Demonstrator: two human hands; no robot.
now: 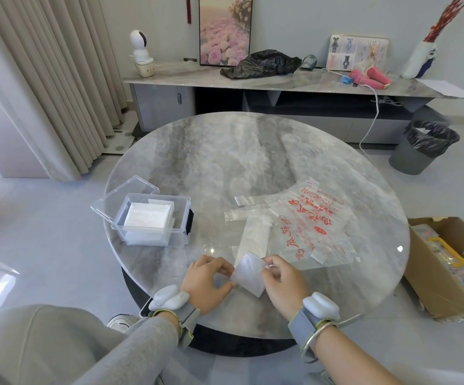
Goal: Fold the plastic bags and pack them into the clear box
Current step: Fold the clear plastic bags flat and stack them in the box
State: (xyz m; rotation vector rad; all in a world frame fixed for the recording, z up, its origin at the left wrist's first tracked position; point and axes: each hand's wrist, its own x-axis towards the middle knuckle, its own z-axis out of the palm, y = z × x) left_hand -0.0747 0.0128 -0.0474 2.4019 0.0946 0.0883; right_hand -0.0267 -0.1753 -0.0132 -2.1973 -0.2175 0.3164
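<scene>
A clear plastic bag folded into a long strip (254, 238) lies on the round marble table (225, 162), its near end folded into a small triangle (249, 276). My left hand (207, 282) pinches the triangle's left edge and my right hand (282, 279) pinches its right corner. Flat clear bags with red print (308, 223) lie spread to the right. The clear box (153, 222) stands at the table's left with its lid hinged open, and holds several folded white bags.
A cardboard box (447, 268) of items stands on the floor right of the table. A grey bin (422, 147) with a black liner is beyond it. A low cabinet (281, 87) behind carries a black bag, a camera and a picture.
</scene>
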